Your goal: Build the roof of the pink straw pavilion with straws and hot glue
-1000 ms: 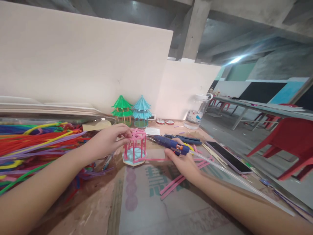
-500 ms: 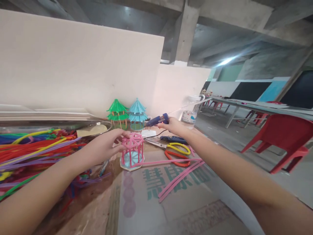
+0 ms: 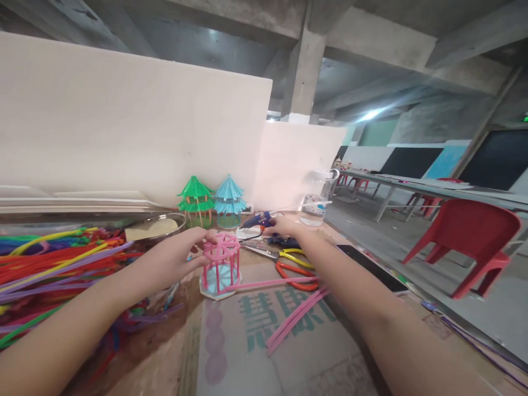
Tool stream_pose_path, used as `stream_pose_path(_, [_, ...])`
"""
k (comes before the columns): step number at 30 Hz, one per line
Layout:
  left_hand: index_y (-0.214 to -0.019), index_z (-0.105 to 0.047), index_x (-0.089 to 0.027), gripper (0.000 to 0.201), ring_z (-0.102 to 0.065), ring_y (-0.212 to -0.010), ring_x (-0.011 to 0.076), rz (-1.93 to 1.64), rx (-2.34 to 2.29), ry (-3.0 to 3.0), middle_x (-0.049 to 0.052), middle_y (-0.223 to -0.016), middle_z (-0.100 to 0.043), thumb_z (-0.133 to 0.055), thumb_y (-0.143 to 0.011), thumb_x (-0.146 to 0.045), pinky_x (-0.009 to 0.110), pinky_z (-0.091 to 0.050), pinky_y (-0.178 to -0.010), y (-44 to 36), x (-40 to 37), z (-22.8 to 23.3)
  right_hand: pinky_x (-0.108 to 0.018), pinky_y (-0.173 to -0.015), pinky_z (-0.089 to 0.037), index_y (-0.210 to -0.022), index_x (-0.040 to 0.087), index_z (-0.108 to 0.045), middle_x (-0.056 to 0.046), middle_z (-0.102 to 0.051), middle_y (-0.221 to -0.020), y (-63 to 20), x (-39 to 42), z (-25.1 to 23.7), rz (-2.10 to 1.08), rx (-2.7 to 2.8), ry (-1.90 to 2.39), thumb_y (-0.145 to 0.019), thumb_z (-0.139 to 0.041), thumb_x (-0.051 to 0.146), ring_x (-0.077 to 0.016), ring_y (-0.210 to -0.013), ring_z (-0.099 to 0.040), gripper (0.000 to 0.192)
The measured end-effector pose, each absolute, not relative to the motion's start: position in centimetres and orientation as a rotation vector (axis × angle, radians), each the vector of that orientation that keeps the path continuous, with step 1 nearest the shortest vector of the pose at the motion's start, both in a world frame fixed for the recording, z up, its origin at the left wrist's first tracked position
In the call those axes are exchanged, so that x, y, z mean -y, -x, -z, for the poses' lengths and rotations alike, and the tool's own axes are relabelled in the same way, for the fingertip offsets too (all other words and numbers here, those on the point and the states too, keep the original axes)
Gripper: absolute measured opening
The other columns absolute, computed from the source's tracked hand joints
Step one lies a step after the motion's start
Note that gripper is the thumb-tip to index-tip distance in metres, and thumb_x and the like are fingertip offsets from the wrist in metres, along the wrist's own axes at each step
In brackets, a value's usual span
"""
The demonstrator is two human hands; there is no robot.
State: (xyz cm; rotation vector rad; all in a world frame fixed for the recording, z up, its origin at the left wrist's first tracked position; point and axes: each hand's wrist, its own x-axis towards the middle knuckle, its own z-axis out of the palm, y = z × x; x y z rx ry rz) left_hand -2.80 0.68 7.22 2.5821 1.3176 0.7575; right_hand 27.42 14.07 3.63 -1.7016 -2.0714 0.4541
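Observation:
A small pink stick pavilion frame (image 3: 221,262) stands on a pale blue base at the middle of the table. My left hand (image 3: 178,259) grips its upper left side with the fingertips. My right hand (image 3: 284,226) is stretched to the far side of the table and holds a blue glue gun (image 3: 257,220) low over the surface, nozzle pointing left toward a white paper. A long pink stick (image 3: 270,283) lies from the frame's base to the right.
Green (image 3: 194,199) and blue (image 3: 228,200) finished pavilions stand at the back wall. A heap of coloured sticks (image 3: 49,258) fills the left. Scissors (image 3: 295,263), pink sticks (image 3: 295,317), a phone (image 3: 371,268), a clear jug (image 3: 317,198) and red chairs (image 3: 474,236) lie right.
My right hand has carried the glue gun from near the pink frame to the far side of the table and lowered it there. My left hand has stayed on the frame.

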Motion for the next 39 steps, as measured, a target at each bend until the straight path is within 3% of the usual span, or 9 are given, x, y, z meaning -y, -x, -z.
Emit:
stream_pose_path(5, [-0.110, -0.063, -0.025, 0.038, -0.067, -0.099, 0.0245, -0.753, -1.312, -2.578, 0.005, -0.105, -0.071, -0.055, -0.084, -0.051, 0.035, -0.054, -0.084, 2.8, -0.9, -6.8, -0.037, -0.094, -0.048, -0.112, 0.015, -0.070, -0.014, -0.070, -0.118, -29.0, -9.9, -5.7, -0.277, 2.205, 1.779, -0.086, -0.069, 0.020, -0.0307, -0.112, -0.063, 0.026])
stream_pose_path(10, [-0.111, -0.063, -0.024, 0.039, -0.068, -0.093, 0.0231, -0.770, -1.291, -2.546, 0.006, -0.106, -0.071, -0.054, -0.085, -0.051, 0.034, -0.055, -0.079, 2.5, -1.1, -6.4, -0.025, -0.082, -0.048, -0.097, 0.022, -0.076, -0.003, -0.076, -0.104, -28.0, -3.2, -5.9, -0.294, 2.437, 1.518, -0.088, -0.064, 0.025, -0.0200, -0.097, -0.068, 0.015])
stream_pose_path(13, [-0.110, -0.063, -0.025, 0.035, -0.068, -0.092, 0.0224, -0.791, -1.283, -2.526, 0.005, -0.104, -0.071, -0.055, -0.085, -0.048, 0.033, -0.056, -0.079, 2.1, -0.8, -6.4, -0.027, -0.075, -0.048, -0.098, 0.019, -0.075, -0.006, -0.075, -0.098, -26.1, -0.6, -4.2, -0.243, 2.595, 1.195, -0.083, -0.073, 0.030, -0.0204, -0.089, -0.069, 0.019])
stream_pose_path(17, [-0.107, -0.063, -0.024, 0.032, -0.068, -0.090, 0.0227, -0.814, -1.280, -2.487, 0.005, -0.104, -0.070, -0.058, -0.082, -0.043, 0.036, -0.056, -0.081, 1.9, -0.4, -6.7, -0.027, -0.069, -0.046, -0.085, 0.019, -0.073, -0.005, -0.073, -0.084, -24.7, 0.3, -1.7, -0.075, 2.596, 1.012, -0.083, -0.072, 0.017, -0.0197, -0.080, -0.068, 0.003])
stream_pose_path(19, [-0.105, -0.063, -0.024, 0.030, -0.068, -0.090, 0.0228, -0.790, -1.267, -2.466, 0.005, -0.103, -0.069, -0.058, -0.081, -0.042, 0.037, -0.057, -0.080, 1.8, -0.4, -6.7, -0.026, -0.066, -0.046, -0.082, 0.019, -0.071, -0.004, -0.073, -0.080, -24.8, 0.4, -1.1, -0.099, 2.585, 0.975, -0.084, -0.068, 0.012, -0.0186, -0.077, -0.067, 0.008])
stream_pose_path(23, [-0.105, -0.061, -0.023, 0.028, -0.067, -0.090, 0.0218, -0.752, -1.207, -2.478, 0.004, -0.100, -0.068, -0.055, -0.086, -0.043, 0.036, -0.056, -0.080, 1.8, -0.4, -6.7, -0.025, -0.064, -0.047, -0.086, 0.019, -0.066, -0.002, -0.071, -0.079, -25.2, 1.2, -1.6, -0.151, 2.463, 0.741, -0.090, -0.057, 0.010, -0.0154, -0.071, -0.064, 0.014])
stream_pose_path(27, [-0.106, -0.061, -0.023, 0.029, -0.065, -0.096, 0.0213, -0.759, -1.138, -2.558, 0.005, -0.103, -0.066, -0.050, -0.091, -0.044, 0.035, -0.054, -0.086, 1.9, -0.3, -7.0, -0.028, -0.066, -0.046, -0.091, 0.020, -0.063, -0.004, -0.067, -0.077, -24.1, 1.8, -3.0, 0.159, 2.247, 0.571, -0.098, -0.047, 0.018, -0.0173, -0.074, -0.061, 0.017])
stream_pose_path(31, [-0.100, -0.064, -0.022, 0.030, -0.063, -0.104, 0.0224, -0.761, -1.128, -2.651, 0.008, -0.113, -0.064, -0.047, -0.092, -0.045, 0.036, -0.052, -0.091, 1.9, 0.0, -7.6, -0.028, -0.062, -0.043, -0.090, 0.020, -0.062, -0.002, -0.065, -0.068, -22.8, 0.9, -2.6, 0.354, 2.119, 0.440, -0.100, -0.048, 0.023, -0.0161, -0.065, -0.057, 0.017])
stream_pose_path(39, [-0.098, -0.070, -0.023, 0.034, -0.062, -0.107, 0.0233, -0.731, -1.101, -2.730, 0.008, -0.113, -0.063, -0.045, -0.094, -0.045, 0.038, -0.050, -0.096, 1.6, 0.4, -8.1, -0.032, -0.067, -0.043, -0.096, 0.021, -0.058, -0.006, -0.067, -0.082, -22.8, 1.1, -0.2, 0.275, 2.045, 0.470, -0.098, -0.043, 0.014, -0.0196, -0.074, -0.057, 0.016])
